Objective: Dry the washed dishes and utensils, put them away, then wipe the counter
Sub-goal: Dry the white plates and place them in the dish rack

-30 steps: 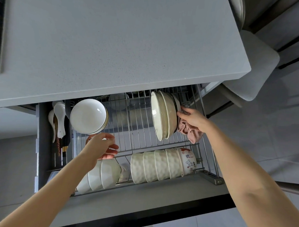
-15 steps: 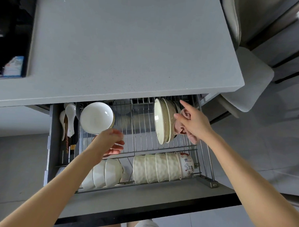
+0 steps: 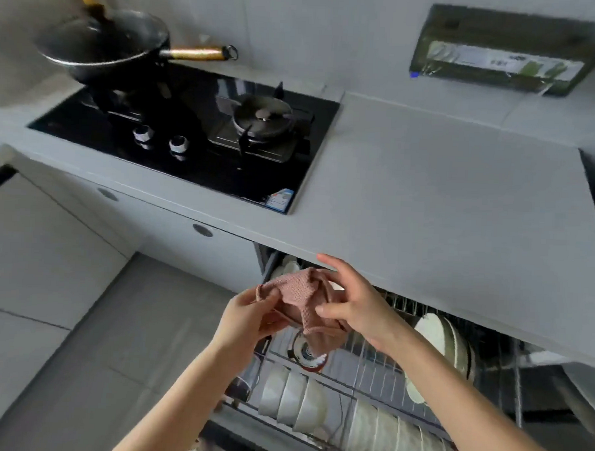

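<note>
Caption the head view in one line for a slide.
Left hand and right hand pinch a crumpled pink waffle-weave cloth above the open wire dish drawer of white bowls.

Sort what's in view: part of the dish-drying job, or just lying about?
Job:
- pink cloth, held by left hand and right hand
- bowls and plates in the open drawer rack
- counter

Lying about:
- pan
- hob
- wall box
</note>
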A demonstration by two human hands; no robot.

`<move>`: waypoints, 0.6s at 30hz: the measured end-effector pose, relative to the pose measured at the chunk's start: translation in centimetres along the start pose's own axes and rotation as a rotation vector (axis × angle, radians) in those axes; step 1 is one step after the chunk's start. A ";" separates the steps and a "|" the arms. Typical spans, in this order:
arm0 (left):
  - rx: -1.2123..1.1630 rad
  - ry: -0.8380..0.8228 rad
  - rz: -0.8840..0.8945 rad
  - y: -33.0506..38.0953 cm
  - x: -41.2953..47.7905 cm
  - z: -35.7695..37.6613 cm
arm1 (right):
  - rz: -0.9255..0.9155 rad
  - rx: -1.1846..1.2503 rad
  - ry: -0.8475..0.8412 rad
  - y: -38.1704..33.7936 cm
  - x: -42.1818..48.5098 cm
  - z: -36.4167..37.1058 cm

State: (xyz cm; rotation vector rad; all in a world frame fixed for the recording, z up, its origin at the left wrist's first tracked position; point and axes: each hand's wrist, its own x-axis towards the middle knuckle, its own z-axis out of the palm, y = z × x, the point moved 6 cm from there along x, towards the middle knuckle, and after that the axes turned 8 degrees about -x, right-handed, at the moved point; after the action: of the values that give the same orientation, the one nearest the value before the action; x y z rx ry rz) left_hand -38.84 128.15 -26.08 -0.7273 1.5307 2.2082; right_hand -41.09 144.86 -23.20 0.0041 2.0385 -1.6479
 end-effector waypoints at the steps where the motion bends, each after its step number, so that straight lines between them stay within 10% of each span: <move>1: -0.033 0.055 0.021 1.4 -0.2 -2.8 | -0.021 -0.097 -0.021 -1.4 1.1 2.0; 7: -0.255 0.326 0.136 9.5 -3.9 -23.2 | -0.181 -0.434 -0.193 -10.2 7.1 18.3; 18: -0.248 0.555 0.258 17.1 -16.5 -56.6 | -0.285 -0.151 -0.382 -23.6 12.5 53.3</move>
State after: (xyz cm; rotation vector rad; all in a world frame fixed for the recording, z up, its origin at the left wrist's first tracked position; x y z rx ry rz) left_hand -23.25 69.21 -19.37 -1.3828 1.6839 2.5580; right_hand -38.85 86.14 -13.46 -0.6321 1.9196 -1.5060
